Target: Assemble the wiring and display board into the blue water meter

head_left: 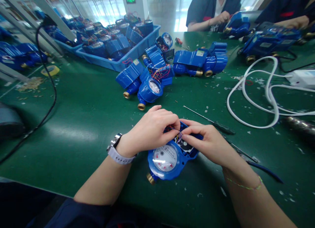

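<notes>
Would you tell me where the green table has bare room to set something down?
The widest bare patch lies between the black cable and the left hand, on the near side of the blue bin. A smaller one, with scraps, lies between the screwdriver and the white cable. It is crowded farther back, where the blue meters cluster.

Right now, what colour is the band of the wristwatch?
Pale lavender-grey band, seen best in the head view.

Both hands' fingers (177, 132) at the open blue meter's (165, 158) wires (180, 136).
</notes>
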Demonstrator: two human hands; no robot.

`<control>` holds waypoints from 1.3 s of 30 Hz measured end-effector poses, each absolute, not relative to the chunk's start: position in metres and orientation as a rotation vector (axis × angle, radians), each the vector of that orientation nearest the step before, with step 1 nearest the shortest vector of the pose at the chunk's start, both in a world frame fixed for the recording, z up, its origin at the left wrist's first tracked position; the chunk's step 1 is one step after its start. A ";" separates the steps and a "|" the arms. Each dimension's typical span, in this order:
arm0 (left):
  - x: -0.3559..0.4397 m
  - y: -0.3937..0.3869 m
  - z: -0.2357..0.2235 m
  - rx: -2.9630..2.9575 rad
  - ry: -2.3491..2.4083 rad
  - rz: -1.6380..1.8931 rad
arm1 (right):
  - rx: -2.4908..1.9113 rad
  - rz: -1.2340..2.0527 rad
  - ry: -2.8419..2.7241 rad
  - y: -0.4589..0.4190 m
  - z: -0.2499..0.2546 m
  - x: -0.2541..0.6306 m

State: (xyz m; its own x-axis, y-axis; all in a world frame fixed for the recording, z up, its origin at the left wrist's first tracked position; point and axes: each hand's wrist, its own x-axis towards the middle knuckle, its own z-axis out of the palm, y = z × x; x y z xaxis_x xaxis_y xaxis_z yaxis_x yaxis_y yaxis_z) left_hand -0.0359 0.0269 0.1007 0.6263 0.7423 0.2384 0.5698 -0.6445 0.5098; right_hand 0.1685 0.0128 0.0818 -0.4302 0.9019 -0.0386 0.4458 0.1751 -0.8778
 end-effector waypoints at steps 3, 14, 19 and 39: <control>-0.040 0.026 0.102 2.471 1.037 0.581 | -1.277 1.157 -1.953 0.012 0.080 0.168; -0.037 0.026 0.098 2.515 1.050 0.589 | -1.282 1.117 -1.930 0.010 0.080 0.166; -0.034 0.025 0.095 2.504 1.055 0.627 | -1.288 1.127 -1.925 0.010 0.080 0.166; -0.024 0.023 0.092 2.392 1.088 0.659 | -1.246 1.147 -1.905 0.011 0.083 0.169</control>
